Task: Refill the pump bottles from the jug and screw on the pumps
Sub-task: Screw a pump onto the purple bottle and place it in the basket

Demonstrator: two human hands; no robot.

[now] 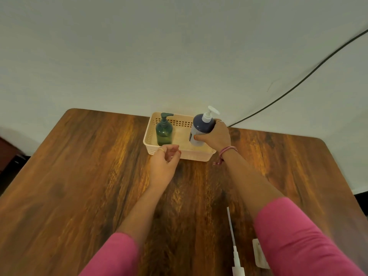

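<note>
Right hand (216,136) is gripping the blue pump bottle (201,129) at the basket (199,155)'s right end, left hand (166,162) is curling loosely, holding nothing, green pump bottle (164,130) is standing inside capped, one loose pump (236,253) is lying well nearer than the basket, so probably near the end.

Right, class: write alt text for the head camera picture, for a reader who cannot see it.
A person's right hand grips a blue-and-white pump bottle at the right end of a cream basket on a wooden table; a green pump bottle stands at the basket's left end. The left hand hovers loosely curled and empty before the basket, and a loose white pump lies near the table's front edge.
</note>
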